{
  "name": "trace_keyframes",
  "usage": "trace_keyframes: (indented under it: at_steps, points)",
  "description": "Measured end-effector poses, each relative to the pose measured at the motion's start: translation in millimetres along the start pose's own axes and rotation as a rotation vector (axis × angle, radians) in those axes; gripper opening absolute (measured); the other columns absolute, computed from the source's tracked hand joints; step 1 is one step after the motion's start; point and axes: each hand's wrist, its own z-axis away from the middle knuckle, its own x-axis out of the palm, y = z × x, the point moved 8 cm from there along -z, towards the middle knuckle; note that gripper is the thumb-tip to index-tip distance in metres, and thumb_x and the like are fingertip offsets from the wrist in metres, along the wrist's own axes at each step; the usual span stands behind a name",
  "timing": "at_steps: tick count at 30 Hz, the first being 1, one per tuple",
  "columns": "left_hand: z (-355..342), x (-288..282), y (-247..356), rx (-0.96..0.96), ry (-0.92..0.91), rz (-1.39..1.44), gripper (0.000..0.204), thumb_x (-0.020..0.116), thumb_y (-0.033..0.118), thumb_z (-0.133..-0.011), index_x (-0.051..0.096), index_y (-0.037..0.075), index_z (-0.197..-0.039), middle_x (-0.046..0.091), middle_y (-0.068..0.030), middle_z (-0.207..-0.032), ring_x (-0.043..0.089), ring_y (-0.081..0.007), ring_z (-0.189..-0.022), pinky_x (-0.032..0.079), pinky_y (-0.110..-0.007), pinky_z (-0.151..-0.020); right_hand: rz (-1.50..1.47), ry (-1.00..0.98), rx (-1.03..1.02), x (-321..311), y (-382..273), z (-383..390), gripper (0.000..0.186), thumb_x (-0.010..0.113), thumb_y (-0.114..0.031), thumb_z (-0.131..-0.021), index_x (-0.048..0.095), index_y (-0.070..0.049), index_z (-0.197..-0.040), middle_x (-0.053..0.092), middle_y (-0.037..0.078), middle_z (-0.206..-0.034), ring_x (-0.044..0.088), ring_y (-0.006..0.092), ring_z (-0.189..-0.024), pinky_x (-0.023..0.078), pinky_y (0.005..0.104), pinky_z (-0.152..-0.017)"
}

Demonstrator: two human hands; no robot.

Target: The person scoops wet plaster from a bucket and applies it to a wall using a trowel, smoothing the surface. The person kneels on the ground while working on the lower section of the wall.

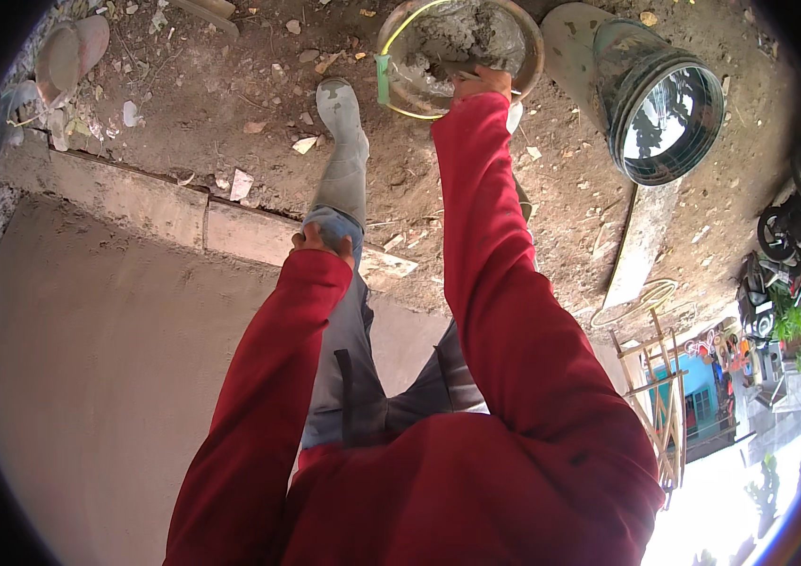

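My right hand (483,83) is closed at the near rim of a round bucket (534,57). Part of a slim tool seems to show at its fingers, but its kind is hidden. Wet grey mortar (476,33) lies inside the bucket, and a yellow-green handle (384,42) loops along its left side. My left hand (323,243) rests on my left knee, fingers and thumb apart, holding nothing. Below that knee is a pale grey boot (342,141) on the dirt. My right arm hides most of my right leg.
A dark drum (622,104) with water inside stands right of the bucket. A plank (644,236) and a coiled hose (646,300) lie nearer. Smooth grey mortar surface (89,377) spreads at left, edged by boards (127,193). A wooden frame (660,396) and motorbikes (783,245) are at right.
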Motion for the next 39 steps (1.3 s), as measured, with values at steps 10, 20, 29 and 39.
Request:
trace_keyframes:
  at_steps: [10,20,29,39]
  points:
    - [12.7,7.2,11.6,-0.056,-0.011,-0.009,0.065,0.073,0.038,-0.074,0.041,0.01,-0.123,0.047,-0.0199,-0.118,0.054,-0.0372,-0.105,0.047,-0.045,-0.089,0.09,0.16,-0.023,-63.4,6.7,31.0,0.045,0.08,-0.033,-0.069,0.067,-0.008,-0.104,0.069,0.003,-0.104,0.067,0.0173,-0.087,0.054,0.0289,-0.078]
    - [7.8,13.8,3.1,-0.081,-0.076,-0.004,0.069,0.072,0.04,-0.075,0.04,0.01,-0.128,0.046,-0.02,-0.121,0.053,-0.0377,-0.107,0.047,-0.045,-0.09,-0.552,0.6,-0.078,-58.7,125.3,17.9,0.027,0.069,0.003,-0.064,0.061,0.004,-0.09,0.064,0.013,-0.089,0.062,0.0243,-0.071,0.051,0.0375,-0.064]
    - [6.6,3.8,-2.0,-0.024,-0.035,0.001,0.065,0.072,0.039,-0.074,0.042,0.011,-0.124,0.047,-0.0221,-0.119,0.054,-0.0402,-0.106,0.048,-0.047,-0.088,-0.447,0.531,0.236,9.6,35.5,-3.9,0.039,0.061,-0.015,-0.07,0.06,0.003,-0.105,0.064,0.021,-0.103,0.065,0.0297,-0.089,0.051,0.0375,-0.076]
    - [6.7,10.6,-4.3,-0.044,-0.029,0.004,0.065,0.073,0.039,-0.074,0.041,0.011,-0.124,0.047,-0.0199,-0.118,0.052,-0.0379,-0.11,0.045,-0.045,-0.091,0.08,0.108,-0.001,-39.8,-3.1,2.9,0.037,0.078,-0.035,-0.073,0.07,-0.01,-0.099,0.07,0.009,-0.089,0.066,0.0159,-0.083,0.053,0.0277,-0.077]
